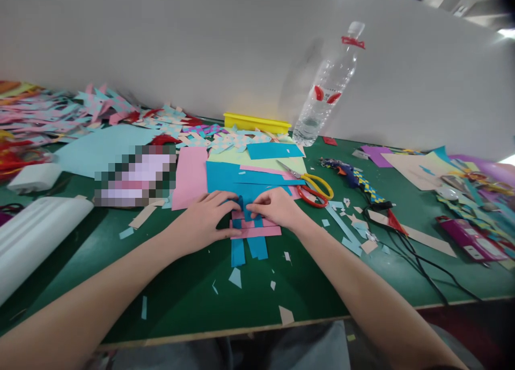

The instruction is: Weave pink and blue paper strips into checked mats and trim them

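Beneath the fingers, as followed from my remote post, blue strips (237, 253) cross pink strips (265, 231) on a green table (185, 295). Thumb and forefinger of the right hand (277, 209) meet on the blue, apparently pinching it; the left hand (203, 220) arches with thumb and fingers parted, its thumb at the pink strips' left end. Several crossings are already made, but blue ends lie loose on the near side of the fingers, so I judge the weave only partly done. Beyond the right fingers, past the scissors (317, 186), stands a capped bottle (326, 91); I cannot tell whether it holds liquid.
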Demonstrator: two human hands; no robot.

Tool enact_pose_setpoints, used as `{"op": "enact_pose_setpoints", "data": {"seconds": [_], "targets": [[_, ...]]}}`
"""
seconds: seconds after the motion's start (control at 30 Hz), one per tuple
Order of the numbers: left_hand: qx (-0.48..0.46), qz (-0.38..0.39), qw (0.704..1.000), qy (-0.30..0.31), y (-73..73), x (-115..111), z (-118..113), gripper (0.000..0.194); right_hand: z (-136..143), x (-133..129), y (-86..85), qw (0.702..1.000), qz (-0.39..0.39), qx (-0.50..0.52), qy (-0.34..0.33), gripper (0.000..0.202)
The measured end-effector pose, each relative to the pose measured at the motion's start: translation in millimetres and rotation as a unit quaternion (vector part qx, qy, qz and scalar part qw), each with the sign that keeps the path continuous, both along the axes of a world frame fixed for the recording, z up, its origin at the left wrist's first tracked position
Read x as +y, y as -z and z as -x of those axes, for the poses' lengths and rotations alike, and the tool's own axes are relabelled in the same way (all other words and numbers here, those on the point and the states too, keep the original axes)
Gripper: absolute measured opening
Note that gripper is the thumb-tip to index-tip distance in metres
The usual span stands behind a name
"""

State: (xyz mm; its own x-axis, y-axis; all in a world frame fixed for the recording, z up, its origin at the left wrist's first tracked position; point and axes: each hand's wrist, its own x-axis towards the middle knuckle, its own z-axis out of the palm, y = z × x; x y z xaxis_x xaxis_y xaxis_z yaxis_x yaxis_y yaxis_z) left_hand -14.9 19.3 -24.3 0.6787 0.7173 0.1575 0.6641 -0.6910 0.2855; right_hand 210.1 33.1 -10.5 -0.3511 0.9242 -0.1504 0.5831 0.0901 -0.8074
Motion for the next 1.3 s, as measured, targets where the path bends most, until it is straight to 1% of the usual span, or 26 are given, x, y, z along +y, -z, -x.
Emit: {"op": "enact_pose_setpoints", "data": {"seconds": [0.1, 0.2, 0.37, 0.47, 0.53, 0.63, 0.77, 0.87, 1.0, 1.13, 1.3], "targets": [[0.0, 0.003, 1.0, 0.001, 1.6, 0, 0, 0.048, 0, -1, -0.1, 1.0, -0.014, 0.025, -0.009, 0.021], [0.0, 0.006, 1.0, 0.001, 3.4, 1, 1, 0.049, 1, -3, -0.6, 0.998, -0.039, 0.044, -0.001, 0.017], [0.01, 0.007, 1.0, -0.007, 2.6, 0, 0, 0.055, 5, -8, -2.0, 0.994, -0.11, 0.019, 0.015, 0.016], [0.011, 0.009, 1.0, -0.01, 0.4, -1, -1, 0.057, 7, -11, -3.2, 0.994, -0.113, 0.006, 0.01, 0.016], [0.001, 0.002, 1.0, -0.008, -1.0, -1, -1, 0.055, 8, -12, -3.1, 0.994, -0.113, 0.001, 0.005, 0.017], [-0.021, -0.028, 0.999, -0.001, -2.8, -1, 0, 0.046, 8, -11, -1.8, 0.993, -0.12, -0.001, 0.006, 0.016], [-0.031, -0.08, 0.996, 0.023, -4.0, -1, 0, 0.035, 7, -10, 0.1, 0.992, -0.126, -0.008, 0.01, 0.014], [-0.025, -0.099, 0.993, 0.055, -3.8, -2, 0, 0.031, 7, -11, 0.1, 0.99, -0.14, -0.011, 0.011, 0.015], [-0.007, -0.096, 0.992, 0.085, -4.1, -3, -2, 0.029, 7, -11, -0.9, 0.985, -0.175, -0.015, 0.001, 0.01], [0.004, -0.087, 0.989, 0.115, -6.6, -5, -3, 0.029, 6, -10, 0.2, 0.983, -0.184, -0.007, -0.014, 0.008], [0.001, -0.083, 0.988, 0.129, -9.4, -8, -5, 0.033, 5, -10, 2.7, 0.979, -0.203, -0.023, -0.006, 0.01]]}}
